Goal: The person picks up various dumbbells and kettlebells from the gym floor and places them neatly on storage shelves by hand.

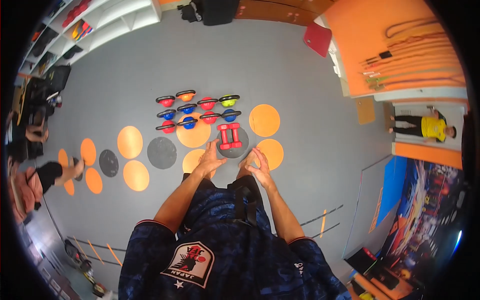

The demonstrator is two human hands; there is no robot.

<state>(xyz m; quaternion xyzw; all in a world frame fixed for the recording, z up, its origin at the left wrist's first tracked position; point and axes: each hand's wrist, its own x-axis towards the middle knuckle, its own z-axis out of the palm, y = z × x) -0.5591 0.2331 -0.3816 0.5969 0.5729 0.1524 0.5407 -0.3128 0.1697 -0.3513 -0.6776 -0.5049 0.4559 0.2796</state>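
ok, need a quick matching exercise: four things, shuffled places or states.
1. Red dumbbells
2. Lime kettlebell
3. White shelving
4. Left hand and right hand

A. Upper left of the picture
B. Open, holding nothing
C. On a dark floor circle
D. Far right corner of its group

Pairs: 1-C, 2-D, 3-A, 4-B

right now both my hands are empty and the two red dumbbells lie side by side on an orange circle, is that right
Not quite: the head view shows the two red dumbbells side by side on a dark circle, not orange. Your left hand and right hand are empty.
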